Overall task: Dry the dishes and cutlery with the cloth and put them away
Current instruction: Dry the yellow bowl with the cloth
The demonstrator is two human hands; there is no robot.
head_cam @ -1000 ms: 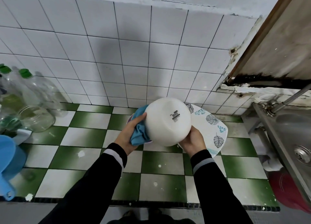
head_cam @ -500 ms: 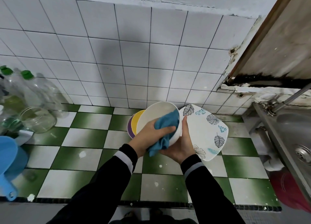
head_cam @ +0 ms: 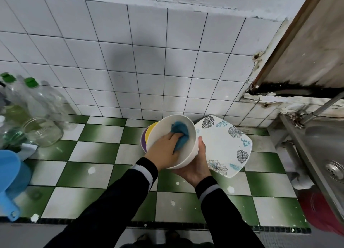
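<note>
For interior access, the bowl (head_cam: 165, 124) is being cradled tilted by the right hand (head_cam: 195, 166); the cloth (head_cam: 180, 134) is being pressed, apparently gripped, by the left hand (head_cam: 163, 150).

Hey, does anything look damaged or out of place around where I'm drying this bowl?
Yes. A black, mould-like stain runs under the wooden board at the upper right, with plaster crumbling around it. White splatters dot the green and white tiles. The white bowl and blue cloth look fine.
</note>
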